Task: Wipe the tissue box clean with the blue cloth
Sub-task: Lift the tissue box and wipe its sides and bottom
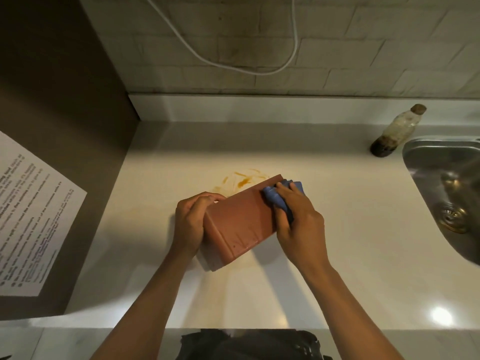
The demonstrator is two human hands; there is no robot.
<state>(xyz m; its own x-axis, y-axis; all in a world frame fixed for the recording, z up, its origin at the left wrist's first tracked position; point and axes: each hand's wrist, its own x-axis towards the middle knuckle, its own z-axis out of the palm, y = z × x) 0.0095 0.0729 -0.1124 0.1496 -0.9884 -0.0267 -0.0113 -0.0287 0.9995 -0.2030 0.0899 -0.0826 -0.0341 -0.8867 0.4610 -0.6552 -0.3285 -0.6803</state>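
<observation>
Both forearms reach forward over the white counter to the reddish-brown tissue box, which sits tilted at its middle. The left hand curls its fingers around the box's left end, while the right hand grips the bunched blue cloth against the box's far right end. Beyond the box lie orange stains, with a grimy bottle farther right beside the sink.

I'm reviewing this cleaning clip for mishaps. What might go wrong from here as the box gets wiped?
The orange stain on the counter lies just behind the tissue box; the blue cloth in the right hand could brush it and smear the box. The left hand grips only one end, so a hard wipe may twist the tilted box loose.
</observation>
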